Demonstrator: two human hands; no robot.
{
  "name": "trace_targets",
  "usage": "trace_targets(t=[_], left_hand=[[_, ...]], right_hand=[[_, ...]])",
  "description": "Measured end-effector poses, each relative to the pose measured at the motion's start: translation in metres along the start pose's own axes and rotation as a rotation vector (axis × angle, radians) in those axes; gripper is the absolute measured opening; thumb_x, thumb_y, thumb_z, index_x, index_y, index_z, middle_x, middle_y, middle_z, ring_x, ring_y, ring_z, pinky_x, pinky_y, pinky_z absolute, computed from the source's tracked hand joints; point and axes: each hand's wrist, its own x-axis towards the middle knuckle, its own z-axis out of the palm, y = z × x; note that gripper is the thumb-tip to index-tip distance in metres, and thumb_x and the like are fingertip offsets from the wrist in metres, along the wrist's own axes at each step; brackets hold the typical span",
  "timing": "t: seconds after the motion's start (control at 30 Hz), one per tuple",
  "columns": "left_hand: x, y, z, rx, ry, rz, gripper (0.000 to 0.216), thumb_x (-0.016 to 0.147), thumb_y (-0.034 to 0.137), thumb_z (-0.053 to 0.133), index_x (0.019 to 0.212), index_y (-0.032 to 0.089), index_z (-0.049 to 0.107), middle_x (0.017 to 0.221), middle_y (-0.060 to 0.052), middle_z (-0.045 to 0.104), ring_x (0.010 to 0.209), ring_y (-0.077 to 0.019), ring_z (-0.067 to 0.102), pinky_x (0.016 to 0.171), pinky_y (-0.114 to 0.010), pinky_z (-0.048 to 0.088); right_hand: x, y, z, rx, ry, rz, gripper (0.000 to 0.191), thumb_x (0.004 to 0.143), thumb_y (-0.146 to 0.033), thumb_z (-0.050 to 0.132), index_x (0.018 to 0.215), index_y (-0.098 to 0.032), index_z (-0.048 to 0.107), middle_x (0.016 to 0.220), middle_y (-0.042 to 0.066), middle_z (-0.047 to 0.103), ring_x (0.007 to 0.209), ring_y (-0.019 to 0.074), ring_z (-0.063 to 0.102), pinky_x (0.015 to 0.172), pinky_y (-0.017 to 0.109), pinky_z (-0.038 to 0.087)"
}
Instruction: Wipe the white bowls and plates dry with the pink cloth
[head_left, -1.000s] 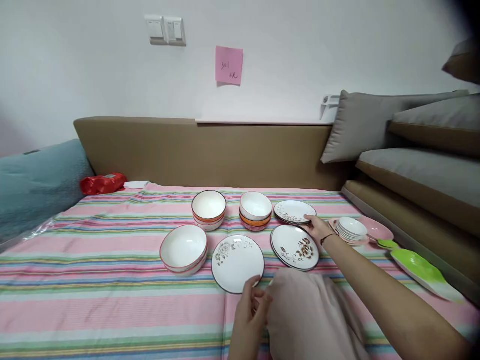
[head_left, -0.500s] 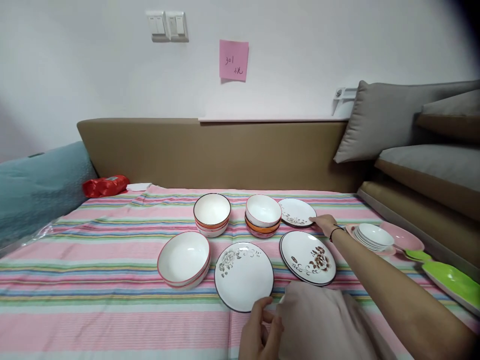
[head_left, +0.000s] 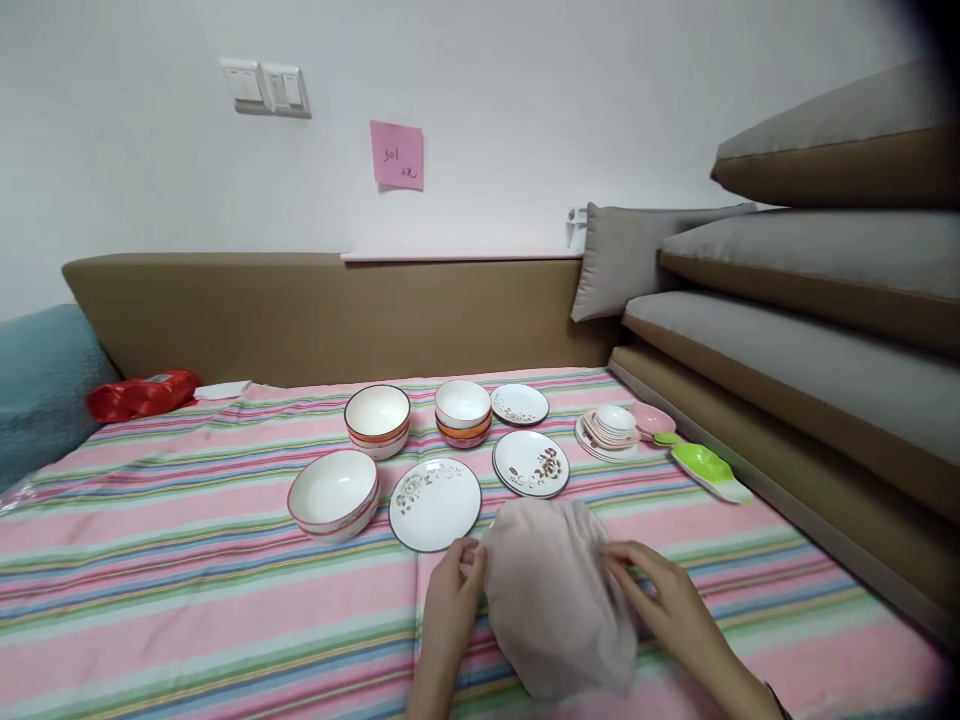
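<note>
A pale pink cloth (head_left: 555, 600), soft and bunched into a rounded heap, lies on the striped bed (head_left: 150, 580) near the front edge, between both hands. Beyond it, left to right: one large white bowl (head_left: 333, 493), two stacks of bowls (head_left: 377, 420) (head_left: 463, 412), three white flowered plates (head_left: 435, 503) (head_left: 531, 463) (head_left: 520, 403), a pile of small saucers (head_left: 611, 430) and a green dish (head_left: 709, 468). The left hand (head_left: 450, 590) pinches the cloth's left edge with curled fingers; the right hand (head_left: 667, 600) lies half open, fingertips on its right side.
</note>
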Motion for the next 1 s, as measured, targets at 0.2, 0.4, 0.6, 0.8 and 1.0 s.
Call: trace_targets(t=[0.2,0.4,0.6,0.8,1.0], left_hand=[[-0.024,-0.003,0.018,0.334,0.109,0.104,0.039,0.081,0.038,0.051,0.113,0.016,0.052,0.114,-0.011,0.056,0.086,-0.0214,0.059,0.077,-0.032,0.044],[-0.039,-0.001,0.026,0.594,0.033,0.122,0.037,0.083,0.029,0.052,0.117,0.014,0.048,0.110,-0.012,0.057,0.098,-0.0247,0.058,0.075,-0.031,0.043],[-0.035,0.011,0.032,0.669,0.044,0.036,0.017,0.085,0.018,0.048,0.101,0.017,0.054,0.102,-0.008,0.058,0.087,-0.0201,0.059,0.068,-0.028,0.039],[-0.018,0.013,0.043,0.653,0.122,0.048,0.009,0.079,0.011,0.047,0.078,0.016,0.054,0.097,-0.010,0.056,0.093,-0.0220,0.055,0.081,-0.030,0.040],[-0.001,0.015,0.042,0.547,0.108,-0.037,0.024,0.091,0.028,0.039,0.111,0.017,0.048,0.103,-0.011,0.064,0.092,-0.0248,0.061,0.073,-0.032,0.041]], right_hand=[[-0.066,-0.011,-0.008,-0.176,0.082,-0.165,0.023,0.087,-0.030,0.047,0.100,-0.029,0.066,0.101,0.006,0.068,0.097,0.0257,0.063,0.082,0.037,0.053],[-0.003,-0.035,0.047,-0.180,-0.112,-0.231,0.031,0.089,-0.022,0.043,0.112,-0.016,0.063,0.113,0.010,0.065,0.109,0.0223,0.058,0.097,0.040,0.046],[0.015,-0.016,0.101,-0.293,-0.179,-0.258,0.039,0.092,-0.023,0.041,0.127,-0.015,0.055,0.138,0.011,0.048,0.131,0.0231,0.039,0.110,0.045,0.031],[0.009,-0.014,0.098,-0.481,-0.201,-0.222,0.059,0.091,-0.052,0.042,0.143,-0.027,0.035,0.149,0.004,0.031,0.139,0.0319,0.021,0.109,0.056,0.021],[0.007,-0.009,0.095,-0.584,-0.002,-0.037,0.067,0.086,-0.056,0.048,0.139,-0.016,0.042,0.149,0.012,0.030,0.139,0.0364,0.018,0.108,0.055,0.019]])
